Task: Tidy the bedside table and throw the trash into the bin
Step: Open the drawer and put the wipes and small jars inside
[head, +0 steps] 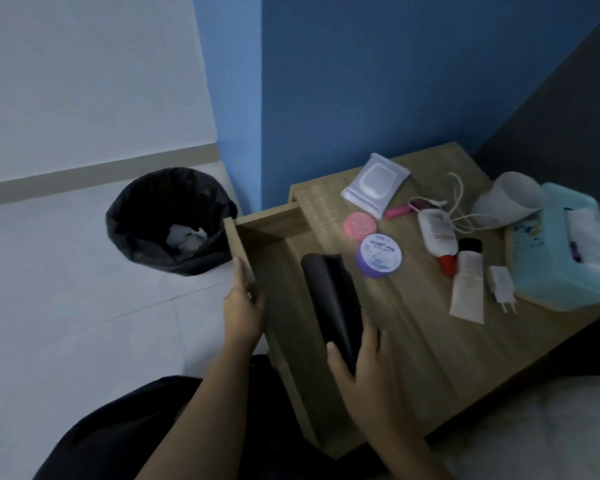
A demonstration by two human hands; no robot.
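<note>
The wooden bedside table [426,341] has its drawer [257,233] pulled out to the left. My left hand [245,310] grips the drawer's front panel. My right hand [364,365] holds a flat black pouch [329,299] over the open drawer. On the tabletop lie a wipes packet [374,183], a pink tin [360,225], a purple jar [380,255], a white bottle with a red cap [435,233], a white tube [467,289], a charger plug [502,284], a white cable [459,202], a paper cup [506,202] and a teal tissue pack [561,258].
A round bin [170,220] lined with a black bag stands on the pale floor left of the table, with white crumpled trash inside. Blue wall rises behind the table. A dark headboard and white bedding lie on the right. My dark-clothed legs fill the bottom.
</note>
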